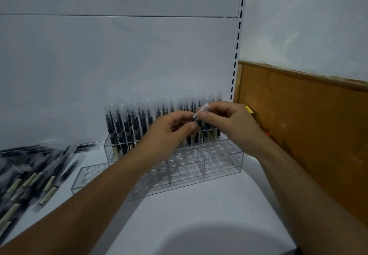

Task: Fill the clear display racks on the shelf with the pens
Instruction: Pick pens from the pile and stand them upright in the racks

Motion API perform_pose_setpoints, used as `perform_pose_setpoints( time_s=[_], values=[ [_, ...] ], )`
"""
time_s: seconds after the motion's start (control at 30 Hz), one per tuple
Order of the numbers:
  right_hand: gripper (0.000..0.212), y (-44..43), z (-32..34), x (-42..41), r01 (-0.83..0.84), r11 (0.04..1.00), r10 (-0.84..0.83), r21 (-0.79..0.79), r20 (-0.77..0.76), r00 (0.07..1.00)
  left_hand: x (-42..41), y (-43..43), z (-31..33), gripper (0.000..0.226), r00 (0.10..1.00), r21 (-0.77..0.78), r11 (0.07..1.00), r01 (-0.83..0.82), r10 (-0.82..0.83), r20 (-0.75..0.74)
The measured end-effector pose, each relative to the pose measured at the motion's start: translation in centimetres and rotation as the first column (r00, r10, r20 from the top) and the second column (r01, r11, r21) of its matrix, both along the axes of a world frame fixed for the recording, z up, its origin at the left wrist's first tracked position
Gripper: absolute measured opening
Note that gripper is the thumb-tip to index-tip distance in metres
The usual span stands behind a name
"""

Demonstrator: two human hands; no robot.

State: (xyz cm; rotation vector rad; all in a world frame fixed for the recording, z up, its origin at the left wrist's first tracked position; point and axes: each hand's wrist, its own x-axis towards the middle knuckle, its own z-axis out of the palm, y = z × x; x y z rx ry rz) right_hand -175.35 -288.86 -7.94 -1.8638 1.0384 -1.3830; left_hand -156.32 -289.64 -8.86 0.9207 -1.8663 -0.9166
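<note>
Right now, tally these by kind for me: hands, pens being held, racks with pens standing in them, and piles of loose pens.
hands: 2 (left hand, right hand)
held pen: 1
rack with standing pens: 1
pile of loose pens: 1
total: 5

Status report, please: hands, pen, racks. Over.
Left hand and right hand pinch one pen above the racks. Back rows filled, front holes empty. Loose pens at left; nothing in the way.

Loose pens (29, 179) lie left of rack (223, 167) — upright pens (127, 127) behind.
</note>
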Motion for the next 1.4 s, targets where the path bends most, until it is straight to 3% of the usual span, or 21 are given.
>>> perform_pose_setpoints(
  time_s=[0.07, 0.13, 0.2, 0.3, 0.43, 0.5, 0.7, 0.8, 0.97, 1.2, 1.4],
  values=[
    [0.012, -0.2, 0.2, -0.4, 0.022, 1.000, -0.023, 0.009, 0.096, 0.995, -0.2, 0.1, -0.1, 0.019, 0.987, -0.049, 0.999, -0.023, 0.030, 0.155],
    [0.012, -0.4, 0.6, -1.3, 0.092, 0.996, -0.092, 0.016, 0.294, 0.951, -0.4, 0.3, -0.4, 0.031, 0.935, -0.139, 0.990, -0.013, 0.062, 0.350],
    [0.014, -0.6, 0.9, -2.3, 0.241, 0.970, -0.213, -0.005, 0.450, 0.867, -0.6, 0.5, -0.5, 0.044, 0.873, -0.198, 0.980, 0.033, 0.068, 0.483],
    [0.011, -1.2, 0.8, -3.4, 0.479, 0.877, -0.391, -0.045, 0.512, 0.765, -0.7, 0.5, -0.6, 0.052, 0.794, -0.213, 0.973, 0.085, 0.062, 0.604],
    [0.009, -2.1, 0.1, -3.9, 0.605, 0.776, -0.522, -0.181, 0.355, 0.776, -0.9, 0.3, -0.6, 0.050, 0.725, -0.232, 0.963, 0.139, 0.061, 0.686],
    [0.010, -2.4, -0.1, -3.9, 0.600, 0.765, -0.540, -0.235, 0.275, 0.795, -1.0, 0.2, -0.5, 0.049, 0.716, -0.242, 0.959, 0.148, 0.065, 0.695],
    [0.007, -2.8, -0.1, -3.7, 0.565, 0.767, -0.515, -0.305, 0.233, 0.825, -1.7, 0.1, -0.4, 0.052, 0.679, -0.286, 0.944, 0.162, 0.104, 0.727],
    [0.009, -3.4, -0.4, -3.8, 0.535, 0.793, -0.513, -0.291, 0.154, 0.844, -2.1, -0.1, -0.3, 0.055, 0.658, -0.303, 0.940, 0.157, 0.130, 0.742],
    [0.017, -4.7, -1.4, -3.8, 0.448, 0.873, -0.476, -0.191, -0.144, 0.867, -2.6, -0.3, -0.5, 0.056, 0.659, -0.323, 0.933, 0.161, 0.142, 0.738],
    [0.017, -4.8, -1.6, -4.1, 0.500, 0.848, -0.527, -0.174, -0.195, 0.827, -2.6, -0.3, -0.4, 0.055, 0.648, -0.328, 0.929, 0.173, 0.143, 0.748],
    [0.025, -3.3, -1.0, -4.0, 0.542, 0.829, -0.554, -0.138, -0.331, 0.764, -2.6, 0.3, 1.4, 0.056, 0.563, -0.305, 0.927, 0.218, 0.135, 0.815]
  ],
)
